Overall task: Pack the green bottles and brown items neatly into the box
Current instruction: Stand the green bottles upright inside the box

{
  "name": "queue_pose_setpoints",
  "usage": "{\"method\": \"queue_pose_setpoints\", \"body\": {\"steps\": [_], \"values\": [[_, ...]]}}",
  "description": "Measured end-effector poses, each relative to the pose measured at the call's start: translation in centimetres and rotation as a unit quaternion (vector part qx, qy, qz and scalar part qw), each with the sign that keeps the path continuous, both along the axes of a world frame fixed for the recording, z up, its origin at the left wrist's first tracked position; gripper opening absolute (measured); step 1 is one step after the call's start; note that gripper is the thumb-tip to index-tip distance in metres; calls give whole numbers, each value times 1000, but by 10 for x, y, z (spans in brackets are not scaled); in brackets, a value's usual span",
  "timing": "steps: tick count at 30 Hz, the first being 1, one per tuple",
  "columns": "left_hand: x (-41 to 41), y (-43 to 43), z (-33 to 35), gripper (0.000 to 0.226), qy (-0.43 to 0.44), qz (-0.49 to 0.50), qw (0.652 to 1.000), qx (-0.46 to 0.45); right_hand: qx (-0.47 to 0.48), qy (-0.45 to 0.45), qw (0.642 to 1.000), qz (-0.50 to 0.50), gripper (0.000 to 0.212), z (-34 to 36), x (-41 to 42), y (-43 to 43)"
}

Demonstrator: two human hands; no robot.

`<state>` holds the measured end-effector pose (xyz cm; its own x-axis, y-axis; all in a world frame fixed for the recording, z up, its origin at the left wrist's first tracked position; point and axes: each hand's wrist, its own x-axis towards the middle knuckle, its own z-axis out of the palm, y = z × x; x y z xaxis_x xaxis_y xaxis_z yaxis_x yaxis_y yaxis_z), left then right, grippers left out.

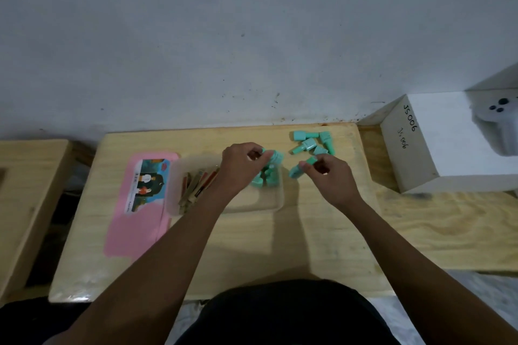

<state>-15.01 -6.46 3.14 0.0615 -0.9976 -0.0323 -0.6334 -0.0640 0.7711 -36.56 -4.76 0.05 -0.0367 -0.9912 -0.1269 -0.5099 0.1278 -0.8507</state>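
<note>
A translucent box (252, 204) sits mid-table. Several brown stick-like items (196, 185) lie in its left part, and a few green bottles (266, 178) stand in its far right corner. My left hand (242, 162) hovers over that corner, fingers shut on a green bottle (276, 156). My right hand (330, 176) is just right of the box, pinching another green bottle (301, 168) that hangs over the table. Several loose green bottles (312, 143) lie in a heap at the far right of the table.
A pink lid with a picture label (140, 199) lies left of the box. A white block marked JS006 (437, 143) stands at the right, a white controller (499, 123) on it. The wooden table (252, 255) ends at a grey wall; another wooden surface (25, 176) lies left.
</note>
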Motion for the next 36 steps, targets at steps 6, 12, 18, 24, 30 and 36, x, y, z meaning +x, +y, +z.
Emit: {"method": "queue_pose_setpoints", "body": {"steps": [6, 12, 18, 24, 30, 36], "values": [[35, 23, 0, 24, -6, 41, 999, -24, 20, 74, 996, 45, 24, 0, 41, 11], [52, 37, -15, 24, -38, 31, 999, -9, 27, 267, 959, 88, 27, -8, 68, 12], [58, 48, -32, 23, -67, -17, 998, 3, 6, 357, 930, 89, 31, -23, 82, 13], [60, 47, -42, 19, -51, -55, 997, 30, -20, 409, 908, 86, 34, -31, 84, 18], [55, 44, -52, 19, -23, -77, 995, 55, -10, 422, 903, 80, 36, -30, 87, 17], [47, 41, -62, 21, -35, -84, 994, 57, -1, 412, 906, 96, 37, -27, 84, 16]]}}
